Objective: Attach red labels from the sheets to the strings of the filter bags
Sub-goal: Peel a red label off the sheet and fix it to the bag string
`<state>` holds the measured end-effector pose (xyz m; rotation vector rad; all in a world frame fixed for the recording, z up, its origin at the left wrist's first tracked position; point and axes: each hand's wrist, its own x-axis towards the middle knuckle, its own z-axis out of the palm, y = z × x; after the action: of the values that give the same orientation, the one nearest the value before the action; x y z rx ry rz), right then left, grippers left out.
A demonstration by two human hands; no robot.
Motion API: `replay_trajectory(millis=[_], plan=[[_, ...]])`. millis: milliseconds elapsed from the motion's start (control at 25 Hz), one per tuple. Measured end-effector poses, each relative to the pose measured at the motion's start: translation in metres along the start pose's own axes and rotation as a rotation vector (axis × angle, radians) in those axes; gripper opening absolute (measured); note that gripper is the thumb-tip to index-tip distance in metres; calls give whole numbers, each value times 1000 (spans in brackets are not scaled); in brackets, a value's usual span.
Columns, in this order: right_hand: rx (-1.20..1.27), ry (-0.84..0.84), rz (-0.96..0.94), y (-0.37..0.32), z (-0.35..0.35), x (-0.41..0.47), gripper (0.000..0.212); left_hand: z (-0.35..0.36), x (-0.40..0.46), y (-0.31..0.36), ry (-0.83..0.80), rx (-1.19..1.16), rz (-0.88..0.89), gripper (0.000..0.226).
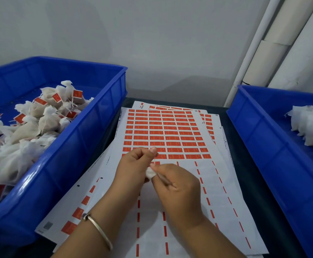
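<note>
Filter bag [149,173], a small white crumpled pouch of thin gauzy material, sat between the two hands above the middle of the top label sheet [170,131]. The left hand [133,164] had its fingers [153,150] curled, thumb and forefinger pinched together just above the bag; whether a red label was caught in that pinch could not be made out. The right hand [176,183] pinched the bag's edge, and a thin pale string [164,179] ran back across its fingers. A plain metal bangle [98,229] circled the left wrist.

The sheet was glossy white paper; its far half carried a tight grid of small red rectangular labels, while the near half showed bare backing with only narrow red strips. More sheets lay fanned beneath it on the dark surface.

At the surface's left edge, a blue plastic crate [73,146] held a heap of filled bags with red tags [77,94], partly cut off by the frame. At the right edge, a second blue crate [263,138] held white bags [310,125], blurred and cropped.
</note>
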<state>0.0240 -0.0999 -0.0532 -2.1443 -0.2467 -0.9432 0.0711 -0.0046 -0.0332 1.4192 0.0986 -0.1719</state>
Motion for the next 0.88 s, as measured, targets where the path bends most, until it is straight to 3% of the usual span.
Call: replay_trajectory(millis=[200,360,560,640,720,880], plan=[[84,51,53,5,2,2,24,1,-1,-2,62,95,114,24],[-18,-64,76,9,0,5,30,2,4,-7,147,151,73,25],[-144,-139,88,8,-2,7,35,1,3,-8,132,168,40,26],[-118,-174,178,6,-3,7,41,0,2,-5,76,86,-21,24],[-64,-255,289,8,-3,8,42,-4,1,2,-38,-136,-108,15],[114,-477,537,12,-5,16,4,-15,1,6,-167,-483,-241,29]])
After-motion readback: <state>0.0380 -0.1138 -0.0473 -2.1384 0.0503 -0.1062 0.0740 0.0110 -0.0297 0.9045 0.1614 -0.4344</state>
